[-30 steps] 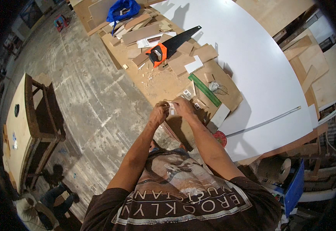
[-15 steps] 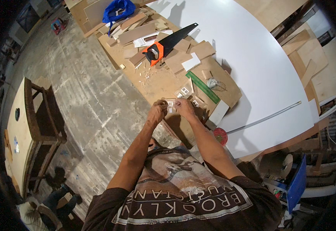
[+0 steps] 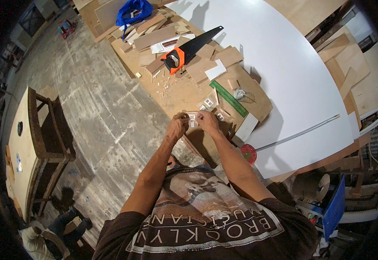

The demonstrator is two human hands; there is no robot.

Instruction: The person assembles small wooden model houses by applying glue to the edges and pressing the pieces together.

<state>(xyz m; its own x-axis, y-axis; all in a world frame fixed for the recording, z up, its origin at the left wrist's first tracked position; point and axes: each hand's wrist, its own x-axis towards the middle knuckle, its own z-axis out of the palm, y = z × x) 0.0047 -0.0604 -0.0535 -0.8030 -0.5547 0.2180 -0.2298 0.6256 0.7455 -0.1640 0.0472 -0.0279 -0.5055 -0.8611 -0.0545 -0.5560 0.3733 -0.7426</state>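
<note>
Between my two hands, at the near edge of the workbench, is a small wooden panel point(image 3: 192, 117) with white window-like frames. My left hand point(image 3: 178, 126) is closed on its left side, while my right hand point(image 3: 208, 121) pinches at its right side; the fingertips are partly hidden. Just beyond lies another small wood piece with a white window frame point(image 3: 208, 102), and a similar piece point(image 3: 221, 116) sits right of my right hand. A green ruler point(image 3: 229, 98) lies diagonally behind them, beside a crumpled clear plastic item point(image 3: 240, 94).
A handsaw point(image 3: 176, 59) with an orange and black handle rests on wood offcuts point(image 3: 155, 39). Behind them is a blue bag point(image 3: 133, 14). A large white sheet point(image 3: 280, 73) carries a thin metal rod point(image 3: 299, 133). A red disc point(image 3: 248, 153) is near my right forearm. Someone sits at lower left.
</note>
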